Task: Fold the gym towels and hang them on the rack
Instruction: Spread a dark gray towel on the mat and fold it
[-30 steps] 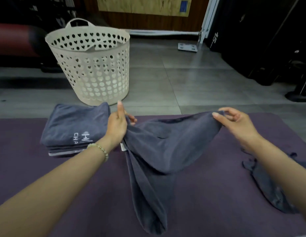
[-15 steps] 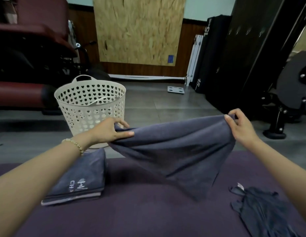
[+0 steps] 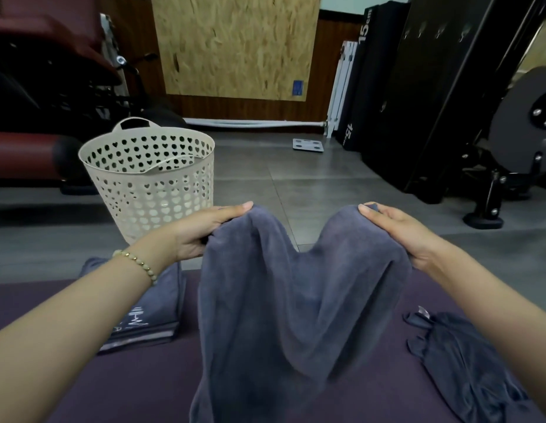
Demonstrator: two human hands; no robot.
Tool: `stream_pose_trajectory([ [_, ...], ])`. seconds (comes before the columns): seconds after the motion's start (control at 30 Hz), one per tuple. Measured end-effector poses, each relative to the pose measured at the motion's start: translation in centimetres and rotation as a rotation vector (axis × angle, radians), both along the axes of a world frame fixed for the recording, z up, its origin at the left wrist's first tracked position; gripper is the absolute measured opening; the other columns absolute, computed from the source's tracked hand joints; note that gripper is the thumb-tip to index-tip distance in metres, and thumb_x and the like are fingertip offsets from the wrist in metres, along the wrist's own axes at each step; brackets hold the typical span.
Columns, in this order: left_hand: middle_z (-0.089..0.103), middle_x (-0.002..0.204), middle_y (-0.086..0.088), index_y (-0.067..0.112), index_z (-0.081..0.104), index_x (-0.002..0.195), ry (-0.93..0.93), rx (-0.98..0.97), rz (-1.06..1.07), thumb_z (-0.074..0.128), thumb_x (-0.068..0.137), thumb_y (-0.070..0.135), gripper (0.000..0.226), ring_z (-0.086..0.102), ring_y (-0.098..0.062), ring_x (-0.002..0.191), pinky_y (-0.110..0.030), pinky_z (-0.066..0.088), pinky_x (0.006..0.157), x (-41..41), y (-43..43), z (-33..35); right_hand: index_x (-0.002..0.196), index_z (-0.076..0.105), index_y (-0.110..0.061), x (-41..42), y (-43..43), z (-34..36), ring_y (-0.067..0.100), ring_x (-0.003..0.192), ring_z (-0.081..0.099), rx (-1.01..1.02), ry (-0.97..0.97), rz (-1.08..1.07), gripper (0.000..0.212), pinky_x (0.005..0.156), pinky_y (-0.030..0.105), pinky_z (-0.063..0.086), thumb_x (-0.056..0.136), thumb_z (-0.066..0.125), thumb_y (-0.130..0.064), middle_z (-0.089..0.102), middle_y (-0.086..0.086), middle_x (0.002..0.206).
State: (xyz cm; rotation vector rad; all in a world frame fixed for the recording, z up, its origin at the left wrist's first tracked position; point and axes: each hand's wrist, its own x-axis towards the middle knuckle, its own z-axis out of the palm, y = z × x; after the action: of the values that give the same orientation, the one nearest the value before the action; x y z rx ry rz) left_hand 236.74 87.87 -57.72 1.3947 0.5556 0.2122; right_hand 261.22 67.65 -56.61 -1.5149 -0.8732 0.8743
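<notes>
Dimly and evenly lit indoors, with a pale sheen on the grey floor tiles point(image 3: 311, 184) and soft shading in the folds of the towel point(image 3: 296, 300). Sunk to near-black, with little detail, along the right among the gym machines point(image 3: 433, 117) and at upper left around the red bench point(image 3: 24, 154). Stretched and bowed toward the edges by the wide lens, most of all in the lower corners; slightly soft throughout, fine texture smeared.

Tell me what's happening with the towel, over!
Left grip and right grip each hold a top corner of the grey towel, middle sagging. Folded stack left, crumpled towel right. Nothing blocking.
</notes>
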Motion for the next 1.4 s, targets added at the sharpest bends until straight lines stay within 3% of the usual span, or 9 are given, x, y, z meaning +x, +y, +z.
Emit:
stream_pose_trajectory([
  [0.1, 0.071, 0.106, -0.012, 0.004, 0.068, 0.106, 0.082, -0.003, -0.043, 0.059, 0.087, 0.037, 0.039, 0.069, -0.016, 0.091, -0.025, 0.057, 0.081, 1.3, 0.2, -2.2, 0.08, 0.054, -0.017, 0.5, 0.6, -1.7, 0.003, 0.058, 0.052, -0.066, 0.017, 0.045, 0.018, 0.055, 0.015, 0.045, 0.094, 0.054, -0.028, 0.055, -0.007, 0.064],
  [0.23, 0.064, 0.068, 0.004, 0.013, 0.064, 0.077, 0.316, 0.36, 0.058, 0.058, 0.093, 0.032, 0.025, 0.059, -0.007, 0.06, -0.013, 0.042, 0.051, 2.1, 1.7, -7.7, 0.082, 0.05, -0.015, 3.0, 1.1, -6.8, 0.009, 0.066, 0.05, -0.238, -0.208, -0.048, 0.019, 0.056, 0.02, 0.039, 0.095, 0.056, -0.028, 0.054, -0.001, 0.072],
  [0.43, 0.065, 0.083, -0.011, 0.015, 0.064, 0.078, 0.409, 0.701, 0.312, 0.068, 0.087, 0.027, 0.016, 0.06, -0.022, 0.083, -0.027, 0.041, 0.074, 5.9, 6.2, -15.5, 0.076, 0.039, -0.013, 7.9, 3.8, -13.7, 0.018, 0.078, 0.039, -0.355, -0.579, -0.291, 0.026, 0.058, 0.03, 0.026, 0.097, 0.053, -0.019, 0.042, 0.002, 0.072],
  [0.5, 0.069, 0.106, -0.013, 0.014, 0.07, 0.102, 0.438, 0.772, 0.378, 0.065, 0.089, 0.029, 0.021, 0.061, -0.031, 0.103, -0.032, 0.044, 0.089, 7.9, 7.8, -17.1, 0.078, 0.038, -0.015, 9.3, 5.4, -15.7, 0.02, 0.073, 0.044, -0.313, -0.458, -0.431, 0.024, 0.056, 0.028, 0.032, 0.097, 0.051, -0.015, 0.04, 0.001, 0.069],
  [0.6, 0.036, 0.15, -0.012, 0.016, 0.037, 0.144, 0.498, 0.88, 0.433, 0.061, 0.091, 0.035, 0.062, 0.031, -0.034, 0.138, -0.038, 0.025, 0.114, 9.4, 7.7, -20.3, 0.1, 0.039, -0.021, 10.0, 6.9, -20.3, 0.019, 0.072, 0.054, -0.24, -0.129, -0.531, 0.011, 0.065, 0.025, 0.046, 0.099, 0.047, -0.014, 0.051, 0.008, 0.09],
  [0.7, 0.035, 0.151, -0.01, 0.015, 0.029, 0.148, 0.529, 0.727, 0.401, 0.06, 0.086, 0.051, 0.078, 0.03, -0.033, 0.138, -0.042, 0.023, 0.114, 6.9, 4.9, -27.2, 0.134, 0.034, -0.009, 8.5, 4.8, -26.8, 0.016, 0.1, 0.042, -0.454, -0.227, -0.387, 0.041, 0.082, 0.026, 0.039, 0.097, 0.052, -0.015, 0.046, 0.01, 0.119],
  [0.83, 0.053, 0.129, -0.015, 0.006, 0.049, 0.129, 0.642, 0.546, 0.431, 0.071, 0.076, 0.052, 0.074, 0.046, -0.035, 0.121, -0.046, 0.037, 0.105, 0.2, 0.1, -34.8, 0.137, 0.036, -0.009, 4.7, -1.1, -34.3, 0.02, 0.116, 0.047, -0.619, -0.273, -0.204, 0.056, 0.093, 0.029, 0.043, 0.09, 0.064, -0.019, 0.044, 0.008, 0.137],
  [1.07, 0.054, 0.095, -0.005, 0.013, 0.042, 0.102, 0.671, 0.339, 0.303, 0.082, 0.067, 0.043, 0.061, 0.057, -0.022, 0.083, -0.028, 0.046, 0.064, -5.4, -6.1, -38.2, 0.11, 0.054, -0.005, 2.0, -8.1, -38.9, 0.021, 0.083, 0.055, -0.629, -0.239, -0.374, 0.042, 0.068, 0.022, 0.041, 0.077, 0.078, -0.013, 0.053, 0.009, 0.107],
  [1.4, 0.044, 0.098, -0.001, 0.016, 0.04, 0.094, 0.652, 0.65, 0.43, 0.071, 0.082, 0.032, 0.037, 0.05, -0.022, 0.082, -0.032, 0.041, 0.062, -8.4, -12.1, -38.5, 0.084, 0.066, -0.004, -0.9, -13.2, -39.9, 0.022, 0.079, 0.061, -0.743, -0.177, -0.382, 0.023, 0.075, 0.031, 0.047, 0.079, 0.077, -0.023, 0.067, 0.007, 0.078],
])
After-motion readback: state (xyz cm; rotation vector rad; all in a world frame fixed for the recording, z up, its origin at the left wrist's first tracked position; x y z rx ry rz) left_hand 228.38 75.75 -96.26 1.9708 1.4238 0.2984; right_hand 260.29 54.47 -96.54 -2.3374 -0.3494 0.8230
